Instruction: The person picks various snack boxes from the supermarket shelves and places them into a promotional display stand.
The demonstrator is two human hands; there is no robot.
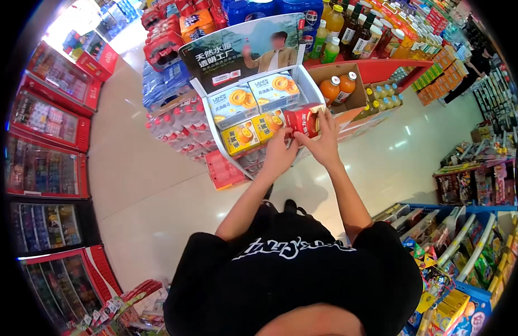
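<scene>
And here's the right hand (324,140), curled around the red box (296,120), fingers over its right side, thumb along the near edge. The left hand (280,152) joins in, bent fingertips up against the box's near left corner; whether it truly grips or just steadies, I can't tell.

The red box itself sits at the near right corner of the white tray (311,92), turned askew to its neighbours. Is its base down on the tray? The hands hide that, so no call there. By my reading, this is the one piece not yet squared up.

Look just left: two yellow boxes (240,138) lie side by side along the near row, faces up. Behind them, two blue boxes (234,105) fill the back row. All four look settled, neat and free of any hand, so that part seems done; the red box alone is being handled.

Further out, a sign (242,50) stands at the tray's back. To the right, orange bottles (329,90) stand in a carton (325,73). Below and to the left, there's a red crate (221,169) on the floor (141,207), and away at the far left, the coolers (49,120) line the aisle.
</scene>
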